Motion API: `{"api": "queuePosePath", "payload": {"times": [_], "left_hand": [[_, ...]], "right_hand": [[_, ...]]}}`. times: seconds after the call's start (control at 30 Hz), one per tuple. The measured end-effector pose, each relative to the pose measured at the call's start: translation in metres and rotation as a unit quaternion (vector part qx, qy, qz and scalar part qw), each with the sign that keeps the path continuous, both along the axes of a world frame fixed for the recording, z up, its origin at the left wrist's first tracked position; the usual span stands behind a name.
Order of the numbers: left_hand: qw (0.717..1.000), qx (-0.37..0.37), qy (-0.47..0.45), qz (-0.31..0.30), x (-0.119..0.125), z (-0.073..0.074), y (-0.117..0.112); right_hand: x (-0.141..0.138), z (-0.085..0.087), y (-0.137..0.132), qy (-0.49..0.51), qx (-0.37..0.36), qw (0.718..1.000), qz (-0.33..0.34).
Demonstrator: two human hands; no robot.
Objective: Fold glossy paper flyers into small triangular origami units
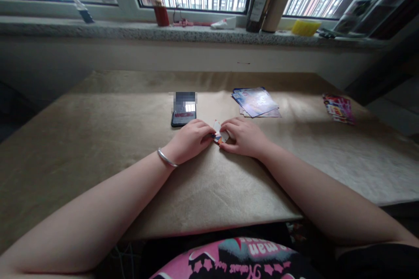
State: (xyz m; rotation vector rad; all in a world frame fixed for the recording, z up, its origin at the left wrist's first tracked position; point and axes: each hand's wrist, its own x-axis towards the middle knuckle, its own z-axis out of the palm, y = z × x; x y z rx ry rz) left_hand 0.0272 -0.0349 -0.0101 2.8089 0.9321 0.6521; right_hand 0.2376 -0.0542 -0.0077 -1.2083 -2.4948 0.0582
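Note:
Between my two hands, low over the middle of the table, is a small piece of folded paper (217, 127), white with orange and dark blue patches. My left hand (192, 137), with a silver bangle at the wrist, pinches its left side between thumb and fingers. The fingers of my right hand (244, 136) are bent around its right side, thumb at the near edge. My fingers cover part of the paper, so its full shape is hidden. Just beyond my left hand lies a black smartphone (183, 115), its screen partly blurred out.
A loose stack of blue and pink printed sheets (257, 101) lies beyond my right hand. Several red and pink cards (338, 108) rest at the far right of the cloth-covered table (81, 139). Along the windowsill (124, 30) stand a red container (161, 14), a dark jar (258, 8) and a yellow object (305, 27).

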Motion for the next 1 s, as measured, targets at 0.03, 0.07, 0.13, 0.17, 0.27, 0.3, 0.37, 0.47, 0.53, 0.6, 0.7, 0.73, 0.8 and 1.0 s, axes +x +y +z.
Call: {"api": "queuePosePath", "payload": {"times": [0.03, 0.07, 0.13, 0.17, 0.27, 0.3, 0.37, 0.47, 0.53, 0.6, 0.7, 0.73, 0.8, 1.0], "left_hand": [[1.000, 0.001, 0.001, 0.000, 0.000, 0.000, 0.000], [1.000, 0.003, 0.002, 0.000, 0.000, 0.000, -0.001], [1.000, 0.008, 0.003, 0.000, 0.001, 0.000, -0.005], [1.000, 0.009, 0.005, 0.009, 0.001, 0.001, -0.006], [0.999, 0.000, -0.004, 0.033, 0.003, 0.001, -0.010], [0.999, -0.006, -0.006, 0.034, 0.003, 0.001, -0.010], [0.999, -0.014, -0.003, 0.032, 0.003, 0.001, -0.010], [0.999, -0.009, 0.012, 0.029, 0.002, 0.002, -0.008], [0.999, 0.002, 0.023, 0.029, 0.001, 0.003, -0.007], [0.999, 0.012, 0.031, 0.028, 0.001, 0.004, -0.007], [0.999, 0.017, 0.032, 0.024, 0.001, 0.004, -0.007], [0.999, 0.016, 0.029, 0.022, 0.001, 0.004, -0.007], [0.999, 0.013, 0.022, 0.023, 0.001, 0.002, -0.005], [0.998, 0.009, 0.024, 0.049, 0.002, -0.001, 0.001]], "right_hand": [[0.000, 0.000, 0.000, 0.005, -0.003, 1.000, 0.014], [0.000, 0.000, 0.001, 0.009, -0.008, 1.000, 0.028], [0.002, -0.001, 0.002, 0.013, -0.017, 0.999, 0.045], [0.004, -0.001, 0.002, 0.014, -0.022, 0.998, 0.050], [0.008, -0.001, 0.005, 0.018, -0.044, 0.997, 0.065], [0.010, 0.000, 0.005, 0.022, -0.049, 0.996, 0.071], [0.012, 0.001, 0.006, 0.027, -0.049, 0.995, 0.083], [0.014, 0.005, 0.006, 0.020, -0.023, 0.997, 0.077], [0.016, 0.007, 0.005, 0.006, -0.013, 0.998, 0.062], [0.017, 0.009, 0.005, -0.004, -0.015, 0.998, 0.059], [0.019, 0.009, 0.006, -0.004, -0.016, 0.998, 0.064], [0.020, 0.008, 0.006, -0.002, -0.015, 0.998, 0.059], [0.019, 0.006, 0.008, 0.008, -0.014, 0.999, 0.034], [0.012, -0.001, 0.008, 0.025, -0.017, 0.999, -0.038]]}}
